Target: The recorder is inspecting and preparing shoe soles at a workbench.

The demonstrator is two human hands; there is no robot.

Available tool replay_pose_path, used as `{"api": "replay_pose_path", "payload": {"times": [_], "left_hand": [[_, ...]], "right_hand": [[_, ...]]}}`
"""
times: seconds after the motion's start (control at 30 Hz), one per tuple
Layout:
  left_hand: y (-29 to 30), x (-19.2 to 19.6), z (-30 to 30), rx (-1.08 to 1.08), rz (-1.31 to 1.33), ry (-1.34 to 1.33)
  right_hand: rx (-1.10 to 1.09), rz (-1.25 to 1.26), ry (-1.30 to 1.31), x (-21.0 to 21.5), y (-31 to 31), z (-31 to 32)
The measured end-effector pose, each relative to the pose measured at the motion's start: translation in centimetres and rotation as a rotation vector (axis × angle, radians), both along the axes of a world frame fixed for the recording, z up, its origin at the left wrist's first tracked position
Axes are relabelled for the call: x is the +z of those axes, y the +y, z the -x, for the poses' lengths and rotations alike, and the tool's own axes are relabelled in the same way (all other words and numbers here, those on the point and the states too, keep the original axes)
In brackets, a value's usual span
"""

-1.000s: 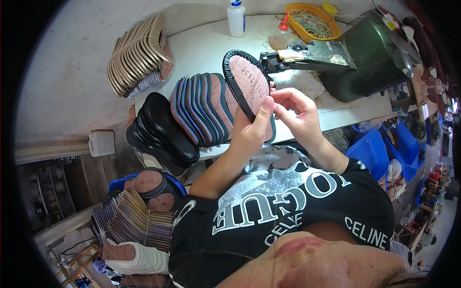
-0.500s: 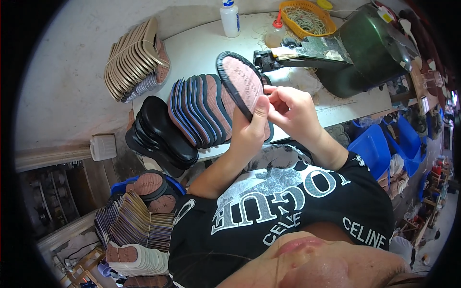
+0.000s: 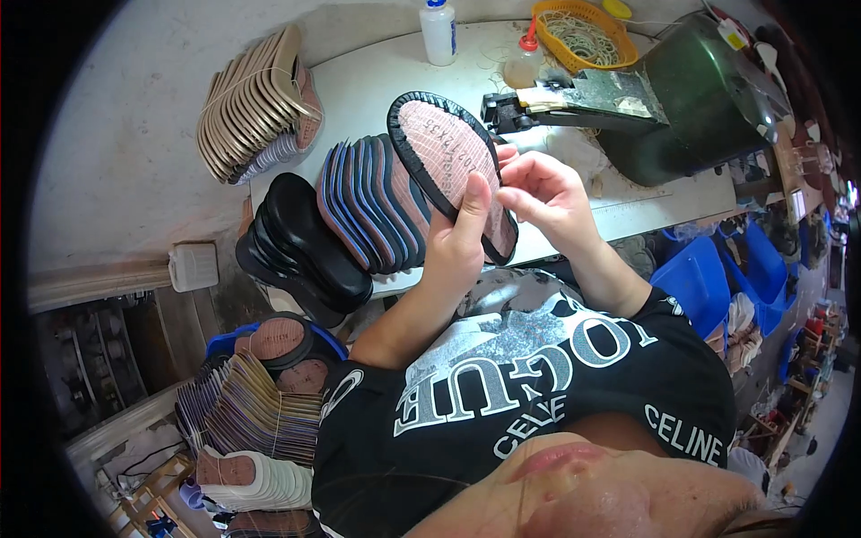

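Observation:
A shoe insole point(image 3: 439, 136) with a pinkish-brown underside and a black edge wrapped round its rim is held up over the near side of the table. My left hand point(image 3: 456, 247) grips it near the middle, the thumb lying on the underside and the other fingers hidden behind. At the insole's right edge my right hand point(image 3: 558, 199) pinches the black rim between thumb and fingers. Just beyond stands a dark green machine point(image 3: 695, 108), its narrow arm ending in a black metal head point(image 3: 505, 113) close to the insole.
Left of my hands a row of insoles point(image 3: 363, 202) stands beside shiny black insoles point(image 3: 309, 238). A tied beige bundle point(image 3: 251, 99) leans farther left. On the white table point(image 3: 359, 76) are a white bottle point(image 3: 438, 34), a red-tipped bottle point(image 3: 523, 67) and an orange basket point(image 3: 574, 63).
The insole has turned so more of its underside shows, and its lower end has come into view. Both hands have shifted slightly, still on it.

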State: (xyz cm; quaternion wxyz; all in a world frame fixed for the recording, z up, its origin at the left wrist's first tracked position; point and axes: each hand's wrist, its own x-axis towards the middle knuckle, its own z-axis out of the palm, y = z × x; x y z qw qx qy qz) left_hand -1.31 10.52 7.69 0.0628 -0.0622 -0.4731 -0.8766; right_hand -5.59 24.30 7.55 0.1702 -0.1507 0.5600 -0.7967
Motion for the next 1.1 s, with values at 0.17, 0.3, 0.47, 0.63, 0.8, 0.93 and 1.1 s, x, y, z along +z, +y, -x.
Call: {"api": "replay_pose_path", "payload": {"times": [0.17, 0.3, 0.47, 0.63, 0.8, 0.93, 1.1], "left_hand": [[0.3, 0.1, 0.1, -0.040, 0.020, -0.029], [0.5, 0.2, 0.1, -0.053, 0.179, -0.032], [1.1, 0.0, 0.1, -0.066, 0.223, -0.096], [1.3, 1.0, -0.1, -0.101, 0.236, -0.141], [0.9, 0.5, 0.2, -0.179, 0.134, -0.155], [0.9, -0.1, 0.6, -0.191, 0.107, -0.196], [1.1, -1.0, 1.2, -0.194, 0.065, -0.234]], "right_hand": [[-0.043, -0.343, 0.359, 0.8, 1.0, 0.2], [-0.102, -0.525, 0.473, 0.9, 1.4, -0.1], [-0.163, -0.590, 0.467, 1.4, 1.2, -0.4], [-0.013, -0.372, 0.141, 0.4, 2.4, 0.6], [0.230, -0.103, -0.185, 0.1, 3.9, 1.8], [0.198, -0.095, -0.203, -0.8, 3.7, 2.0], [0.155, -0.160, -0.134, -1.3, 3.2, 2.3]]}}
